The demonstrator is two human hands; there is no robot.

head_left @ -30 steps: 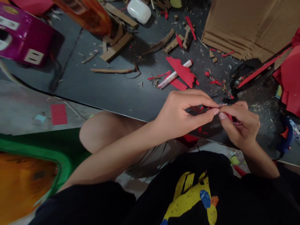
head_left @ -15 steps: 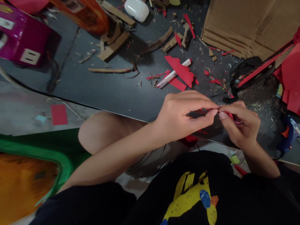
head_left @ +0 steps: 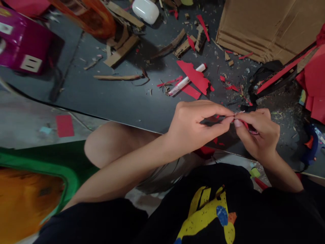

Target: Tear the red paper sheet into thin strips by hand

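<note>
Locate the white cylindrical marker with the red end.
In the head view, the white cylindrical marker lies right of centre in the upper half, partly beneath a torn red paper piece, on the table's far side of the left hand.

Scene is viewed by one head-worn camera, faced forward and steeply down over the black shirt (head_left: 162, 220), with the left hand (head_left: 186, 127) and right hand (head_left: 264, 132) caught at close range, right of frame centre. Worktop (head_left: 114, 98) is seen from above its near edge, slanted from left border down to right border; far side is cropped by top border, floor (head_left: 25, 115) included below near edge.
</note>
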